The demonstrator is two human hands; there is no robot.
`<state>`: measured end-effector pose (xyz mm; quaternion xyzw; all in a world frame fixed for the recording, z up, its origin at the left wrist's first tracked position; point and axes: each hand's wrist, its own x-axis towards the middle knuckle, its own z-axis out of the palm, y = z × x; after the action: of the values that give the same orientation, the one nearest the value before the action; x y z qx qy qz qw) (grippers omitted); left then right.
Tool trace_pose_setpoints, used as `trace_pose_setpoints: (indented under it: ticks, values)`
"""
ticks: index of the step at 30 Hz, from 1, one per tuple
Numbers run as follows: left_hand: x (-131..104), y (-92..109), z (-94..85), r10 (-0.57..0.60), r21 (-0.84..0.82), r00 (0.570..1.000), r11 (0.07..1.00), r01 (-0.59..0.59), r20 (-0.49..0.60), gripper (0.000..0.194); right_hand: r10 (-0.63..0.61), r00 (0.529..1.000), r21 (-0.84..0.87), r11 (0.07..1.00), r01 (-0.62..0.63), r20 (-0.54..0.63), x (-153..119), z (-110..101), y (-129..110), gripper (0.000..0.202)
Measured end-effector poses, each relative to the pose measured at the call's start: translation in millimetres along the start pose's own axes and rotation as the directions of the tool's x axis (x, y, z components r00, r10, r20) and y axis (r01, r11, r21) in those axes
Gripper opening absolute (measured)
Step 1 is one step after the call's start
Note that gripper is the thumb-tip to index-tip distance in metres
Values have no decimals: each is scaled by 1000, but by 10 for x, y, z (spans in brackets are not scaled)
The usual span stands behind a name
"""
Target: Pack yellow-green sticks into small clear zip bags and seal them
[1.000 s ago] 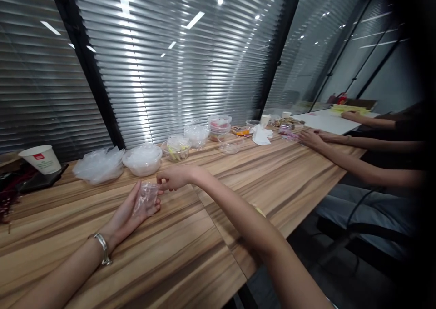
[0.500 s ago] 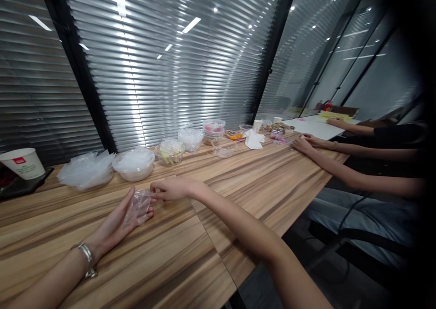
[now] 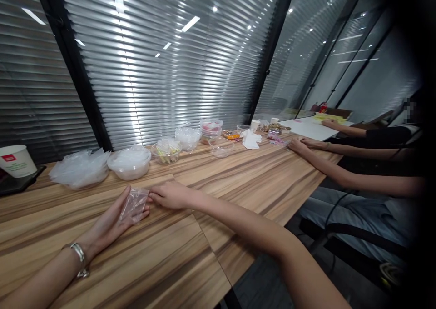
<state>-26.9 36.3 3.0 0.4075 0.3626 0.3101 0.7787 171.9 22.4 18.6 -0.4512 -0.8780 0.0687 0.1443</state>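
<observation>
A small clear plastic bag [image 3: 134, 205] lies across the palm and fingers of my left hand [image 3: 116, 220], with the thumb along its near-left side. My right hand [image 3: 172, 194] reaches in from the right, fingers curled together at the bag's upper right edge. Its fingertips are partly hidden, but they appear to pinch that edge. Both hands are just over the wooden table [image 3: 163, 263]. Behind them stand a bowl of clear plastic bags [image 3: 130, 161] and a heap of similar bags [image 3: 80, 168].
Along the window side are a paper cup [image 3: 17, 161], a bowl with yellow packets [image 3: 166, 152], another bag-filled bowl [image 3: 188, 138], stacked tubs [image 3: 211, 131], a clear empty bowl [image 3: 220, 147] and white tissue [image 3: 251, 138]. Co-workers' hands [image 3: 299, 145] rest farther right.
My right fingers have curled in more closely at the bag's edge. The bag and my left hand stay nearly in place, while the view has shifted slightly.
</observation>
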Motion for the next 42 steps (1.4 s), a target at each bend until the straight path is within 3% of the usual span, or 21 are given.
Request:
trace_pose_setpoints:
  ticks: [4,6,9,12,15,17,19,20,21,24,26,28,32,36,42]
  values:
    - [-14,17,7,-23,9,999,1000,23,23,36,-3,1000,-44,999,4,25,-196,-417,-17,30]
    - [-22,28,10,-23,-3,999,1000,23,33,38,20,999,-8,1000,-20,-35,-371,-685,3,28]
    - [-32,39,16,-19,-16,998,1000,20,56,40,145,988,50,989,-142,-52,-711,-1065,78,26]
    - [-34,37,15,-11,-10,998,1000,12,62,40,307,951,-2,952,-307,22,-1125,-1311,176,29]
    - [-27,28,11,6,-1,998,1000,-6,55,41,502,848,-172,862,-476,169,-1571,-1330,230,36]
    - [-23,29,15,5,-3,999,1000,-5,47,42,603,726,-312,796,-519,330,-1837,-1227,213,44]
    - [-26,38,25,-11,-10,999,1000,12,46,42,628,602,-361,777,-515,493,-2030,-1084,151,42]
    - [-30,44,31,-20,-15,999,1000,21,47,43,606,586,-346,792,-503,538,-2088,-1015,107,37]
    - [-35,50,38,-30,-22,998,999,31,51,43,585,611,-324,809,-491,534,-2117,-953,60,31]
    - [-58,53,60,-46,-41,997,998,48,56,44,435,789,-126,896,-425,434,-2020,-809,-70,23]
    - [-79,38,81,-28,-50,998,998,31,59,43,274,891,82,943,-323,362,-1826,-710,-119,21]
    - [-100,13,107,7,-64,998,998,-3,64,41,193,952,236,939,-250,238,-1565,-577,-127,21]
    - [-131,-30,153,58,-139,997,989,-51,45,37,198,978,438,875,-205,62,-994,-263,-78,23]
    - [-162,-69,193,80,-240,996,968,-69,35,39,276,957,636,756,-155,-94,-571,-3,-68,21]
    - [-252,-176,344,73,-377,990,926,-24,118,39,325,933,827,559,-58,-154,-489,275,-74,20]
